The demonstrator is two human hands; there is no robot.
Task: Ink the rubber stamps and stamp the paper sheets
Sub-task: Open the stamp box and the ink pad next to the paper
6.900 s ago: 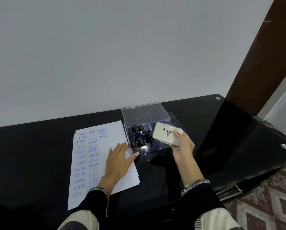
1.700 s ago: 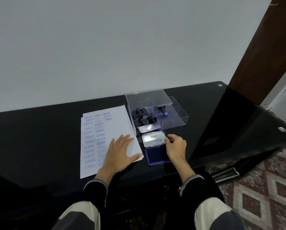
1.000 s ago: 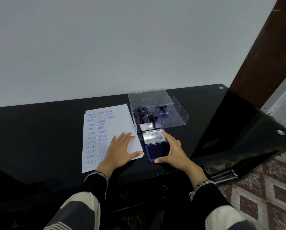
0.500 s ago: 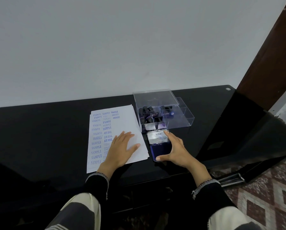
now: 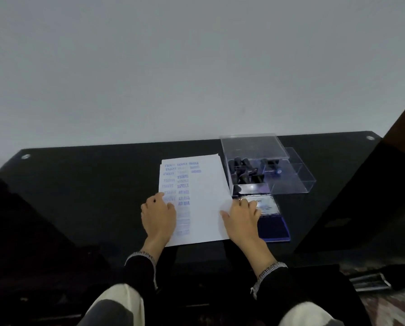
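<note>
A stack of white paper sheets (image 5: 206,198) lies on the black glass table, its left part covered with blue stamped words. My left hand (image 5: 158,216) rests flat on the sheets' left edge. My right hand (image 5: 240,218) lies on their right edge, fingers spread, beside the ink pad. The ink pad (image 5: 273,225) is open, its blue pad toward me and its white lid folded back. Behind it a clear plastic box (image 5: 288,182) holds several dark rubber stamps (image 5: 243,171).
The black glass table (image 5: 91,184) runs left and right, with its front edge just below the paper. The box's clear lid (image 5: 250,145) stands tilted up at the back. A white wall rises behind the table. A patterned floor shows at the lower right.
My right hand has left the open ink pad and moved left onto the paper's right edge. My left hand has slid left to the paper's left edge.
</note>
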